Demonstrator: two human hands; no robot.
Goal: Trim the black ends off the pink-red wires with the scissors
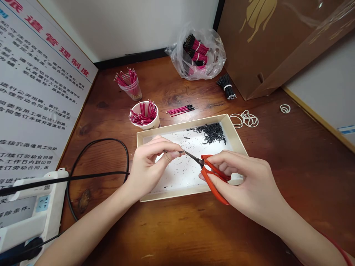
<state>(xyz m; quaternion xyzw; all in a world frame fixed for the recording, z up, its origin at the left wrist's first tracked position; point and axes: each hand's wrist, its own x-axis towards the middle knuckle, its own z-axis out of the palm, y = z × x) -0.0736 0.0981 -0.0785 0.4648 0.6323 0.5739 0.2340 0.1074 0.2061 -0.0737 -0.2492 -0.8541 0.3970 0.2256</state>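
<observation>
My left hand is closed in a pinch above the box, thumb against forefinger. Between them is a thin black wire, mostly hidden by the fingers. My right hand grips red-handled scissors, fingers in and around the handles. Their pointed blades meet the wire's end at my left fingertips. Beneath both hands lies a shallow cream box with a white bottom. Tiny dark bits are scattered across it, and a heap of short black pieces fills its far right corner.
Behind the box stand a paper cup and a clear plastic cup of magenta wires. Loose magenta-and-black wires, a bagged bundle, a black wire bundle and rubber bands lie around. A black cable runs left.
</observation>
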